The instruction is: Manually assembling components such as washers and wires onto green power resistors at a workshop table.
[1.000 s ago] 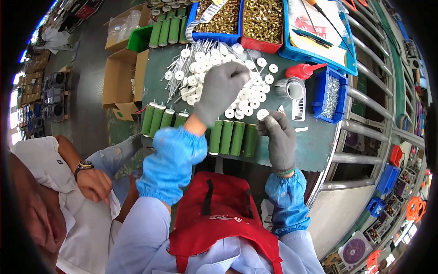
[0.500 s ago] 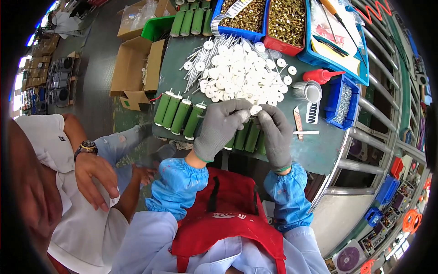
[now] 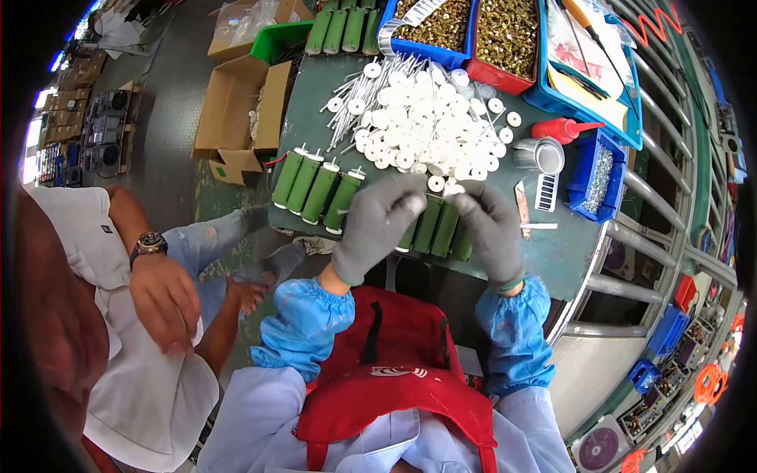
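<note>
My left hand, in a grey glove, hovers at the near edge of the white pile with thumb and forefinger apart and nothing visible between them. My right hand, gloved alike, is bent, its fingertips closed at a small white piece, partly hidden and blurred. Between my hands shows a white disc. Below them stands a row of green cylinders, partly covered by my gloves. More green cylinders with white caps and metal pins stand to the left. Beyond lies a heap of white discs with metal rods.
Small metal parts fill a blue bin and a red bin. On the right are a red squeeze bottle, a metal cup and a blue screw bin. A seated person is close on my left, by a cardboard box.
My hands, which met at a white disc, have moved apart, the right one to the right. The other person's hand has dropped slightly. The whole view has shifted a little.
</note>
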Demonstrator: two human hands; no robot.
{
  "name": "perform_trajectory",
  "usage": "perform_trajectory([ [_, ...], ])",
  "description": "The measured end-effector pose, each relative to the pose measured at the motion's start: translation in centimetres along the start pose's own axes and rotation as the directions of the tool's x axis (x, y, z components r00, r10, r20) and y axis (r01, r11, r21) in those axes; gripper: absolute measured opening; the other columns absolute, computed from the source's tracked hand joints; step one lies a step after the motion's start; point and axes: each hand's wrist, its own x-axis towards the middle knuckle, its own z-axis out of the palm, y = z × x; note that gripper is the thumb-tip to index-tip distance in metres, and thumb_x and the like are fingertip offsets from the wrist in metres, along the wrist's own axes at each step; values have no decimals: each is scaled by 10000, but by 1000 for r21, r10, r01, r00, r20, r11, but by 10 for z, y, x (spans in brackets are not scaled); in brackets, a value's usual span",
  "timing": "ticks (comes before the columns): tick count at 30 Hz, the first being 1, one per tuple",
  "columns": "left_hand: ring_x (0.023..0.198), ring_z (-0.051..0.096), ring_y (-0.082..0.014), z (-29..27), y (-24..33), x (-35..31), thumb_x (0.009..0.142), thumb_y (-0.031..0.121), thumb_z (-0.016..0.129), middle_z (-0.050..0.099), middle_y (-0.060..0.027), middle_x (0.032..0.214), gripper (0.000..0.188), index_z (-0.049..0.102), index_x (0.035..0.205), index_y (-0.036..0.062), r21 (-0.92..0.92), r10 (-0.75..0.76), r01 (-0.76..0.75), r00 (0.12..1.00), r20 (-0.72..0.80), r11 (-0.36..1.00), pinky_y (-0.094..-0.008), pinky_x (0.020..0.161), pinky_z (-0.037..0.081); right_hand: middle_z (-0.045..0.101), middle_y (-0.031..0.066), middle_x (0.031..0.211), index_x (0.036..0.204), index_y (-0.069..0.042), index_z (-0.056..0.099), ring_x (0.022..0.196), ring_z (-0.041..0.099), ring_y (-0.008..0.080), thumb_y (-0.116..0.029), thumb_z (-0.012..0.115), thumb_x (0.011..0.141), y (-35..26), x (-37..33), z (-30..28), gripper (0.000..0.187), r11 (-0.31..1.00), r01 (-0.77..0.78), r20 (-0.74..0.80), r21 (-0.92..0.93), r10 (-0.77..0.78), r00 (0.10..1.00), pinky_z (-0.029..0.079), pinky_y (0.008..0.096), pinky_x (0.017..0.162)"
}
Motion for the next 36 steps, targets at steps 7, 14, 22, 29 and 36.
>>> perform_trajectory([
  [7,910,680,-305,-19,-16,40,880,120,601,699,-154,1019,222,706,1069,69,443,27,-37,999,29,896,-366,824,531,674,159,813,1039,-27,661,773,669,252,-158,622,910,-9,28,-12,188,881,138,-21,-453,-165,986,503,339,701],
  [14,912,668,-315,-1,-20,42,861,134,551,707,-128,960,278,718,1083,149,650,-81,-63,978,190,758,-435,831,526,685,185,863,1015,-62,649,830,679,358,-194,620,897,-1,49,-1,180,666,121,214,-736,60,975,520,403,723],
  [22,952,657,-314,4,-29,50,870,84,536,702,-135,1010,301,706,1114,130,506,-45,-43,986,160,862,-424,865,518,696,151,803,1006,-123,623,779,677,368,-262,603,911,20,61,-2,169,695,161,104,-701,-124,987,506,481,717],
  [29,955,645,-342,5,-36,54,894,90,542,682,-158,1044,287,661,1154,77,442,87,-138,987,134,886,-423,850,513,689,128,810,966,-131,644,792,663,345,-258,626,895,23,75,-13,146,655,224,42,-721,-282,958,468,452,742],
  [36,888,607,-383,-13,5,-55,840,147,641,604,-164,968,393,573,1226,133,470,-237,180,970,63,864,-481,778,499,667,178,817,932,-84,713,783,653,362,-242,658,866,7,63,12,179,553,273,164,-787,-238,957,513,437,722],
])
